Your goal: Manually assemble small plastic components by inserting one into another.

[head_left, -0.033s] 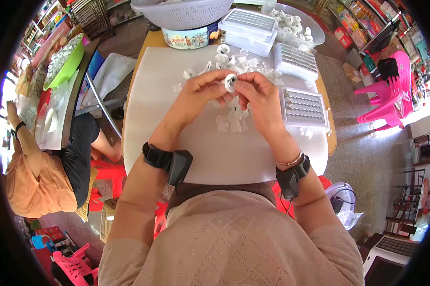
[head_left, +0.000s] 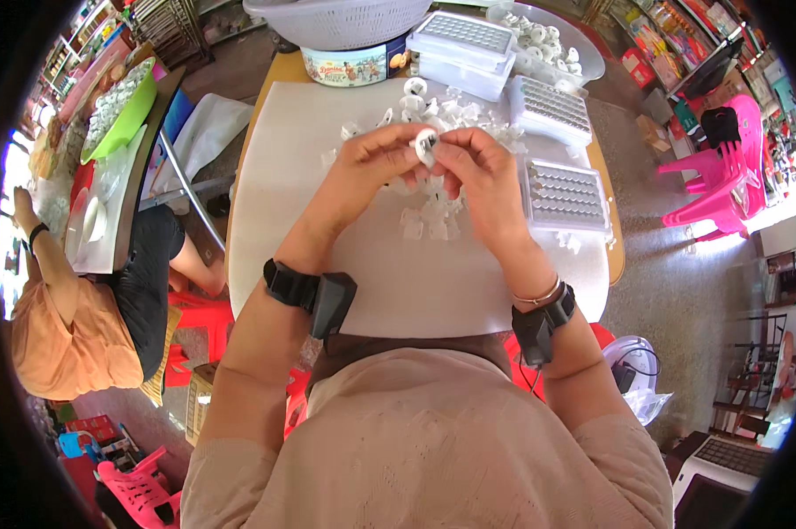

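Note:
Over the middle of the table, my left hand [head_left: 376, 163] and my right hand [head_left: 477, 167] meet around a small round white plastic piece [head_left: 425, 146] with a dark centre. Fingers and thumbs of both hands pinch it from either side, and the fingertips hide part of it. Behind and below the hands lies a pile of loose clear and white plastic parts [head_left: 477, 113]. Several similar round white pieces [head_left: 413, 86] lie at the far side of that pile.
Trays of small metallic pieces [head_left: 564, 196] stand along the table's right side, with stacked clear boxes [head_left: 462, 55] behind. At the back are a round tin [head_left: 349, 67], a grey basket [head_left: 345, 25] and a bowl of white pieces [head_left: 583, 48]. A co-worker [head_left: 81, 326] sits at left.
The round white piece has turned slightly between my fingers. Both hands stay in nearly the same place, and the view has shifted a little.

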Available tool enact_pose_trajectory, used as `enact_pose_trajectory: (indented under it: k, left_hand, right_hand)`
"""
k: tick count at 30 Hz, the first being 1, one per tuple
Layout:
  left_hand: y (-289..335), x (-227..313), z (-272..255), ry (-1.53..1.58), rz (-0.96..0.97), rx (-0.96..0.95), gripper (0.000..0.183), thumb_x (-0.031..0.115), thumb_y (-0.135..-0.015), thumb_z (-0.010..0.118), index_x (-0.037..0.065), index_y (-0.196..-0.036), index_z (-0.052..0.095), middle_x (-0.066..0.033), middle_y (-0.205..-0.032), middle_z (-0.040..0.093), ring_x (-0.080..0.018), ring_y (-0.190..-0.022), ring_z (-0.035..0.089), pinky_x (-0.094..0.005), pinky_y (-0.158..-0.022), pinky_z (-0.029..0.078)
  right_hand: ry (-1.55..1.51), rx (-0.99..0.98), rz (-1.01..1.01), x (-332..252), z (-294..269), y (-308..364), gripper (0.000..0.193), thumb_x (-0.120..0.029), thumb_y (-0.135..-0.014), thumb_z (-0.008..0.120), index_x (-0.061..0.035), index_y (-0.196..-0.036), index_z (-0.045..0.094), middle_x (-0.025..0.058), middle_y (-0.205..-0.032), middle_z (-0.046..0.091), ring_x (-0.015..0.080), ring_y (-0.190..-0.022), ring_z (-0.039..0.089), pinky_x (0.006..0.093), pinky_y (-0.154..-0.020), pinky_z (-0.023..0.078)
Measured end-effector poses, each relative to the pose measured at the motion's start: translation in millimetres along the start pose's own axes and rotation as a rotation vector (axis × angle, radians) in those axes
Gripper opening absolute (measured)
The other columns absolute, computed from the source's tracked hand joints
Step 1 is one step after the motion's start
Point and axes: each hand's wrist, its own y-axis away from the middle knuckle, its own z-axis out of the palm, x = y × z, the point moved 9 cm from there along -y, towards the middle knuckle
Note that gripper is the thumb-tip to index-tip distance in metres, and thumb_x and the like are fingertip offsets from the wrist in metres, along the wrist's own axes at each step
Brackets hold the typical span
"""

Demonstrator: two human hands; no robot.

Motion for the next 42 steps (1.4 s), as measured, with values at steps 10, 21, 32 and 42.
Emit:
enact_pose_trajectory:
  k: [10, 21, 32, 42]
  left_hand:
    - [-3, 3, -49, 0.318, 0.113, 0.242, 0.027, 0.014, -0.093, 0.051, -0.004, -0.112, 0.055, -0.01, -0.099, 0.064, -0.014, -0.08, 0.059, -0.0258, -0.07, 0.046]
    - [-6, -3, -29, 0.161, 0.031, 0.202, 0.032, 0.015, -0.089, 0.055, -0.005, -0.115, 0.055, -0.0073, -0.095, 0.063, -0.0134, -0.078, 0.058, -0.0263, -0.07, 0.046]
    - [-4, 0, -34, 0.143, 0.047, 0.251, 0.032, 0.015, -0.088, 0.057, -0.004, -0.114, 0.059, -0.0063, -0.091, 0.065, -0.0126, -0.076, 0.06, -0.0262, -0.068, 0.047]
    - [-4, -5, -53, 0.156, 0.098, 0.339, 0.032, 0.015, -0.088, 0.058, -0.005, -0.112, 0.058, -0.0081, -0.091, 0.064, -0.0132, -0.074, 0.06, -0.0256, -0.066, 0.048]
  right_hand:
    - [0.949, -0.335, -0.709, -33, 47, 26, 0.015, -0.009, -0.067, 0.068, -0.0083, -0.082, 0.064, 0.0057, -0.078, 0.057, 0.0255, -0.084, 0.054, 0.0409, -0.077, 0.043]
    - [0.472, 0.045, -0.321, -22, -3, 1, 0.014, -0.005, -0.078, 0.064, -0.0016, -0.092, 0.062, 0.0087, -0.07, 0.061, 0.0165, -0.06, 0.058, 0.0285, -0.056, 0.045]
    - [0.593, 0.031, -0.429, -26, 7, 8, 0.01, -0.006, -0.081, 0.063, -0.0027, -0.09, 0.063, 0.0112, -0.074, 0.064, 0.0185, -0.059, 0.06, 0.0293, -0.056, 0.047]
    - [0.656, 0.058, -0.469, -35, 9, 13, 0.007, -0.005, -0.08, 0.062, -0.0027, -0.087, 0.062, 0.0119, -0.076, 0.064, 0.0243, -0.062, 0.061, 0.0326, -0.058, 0.048]
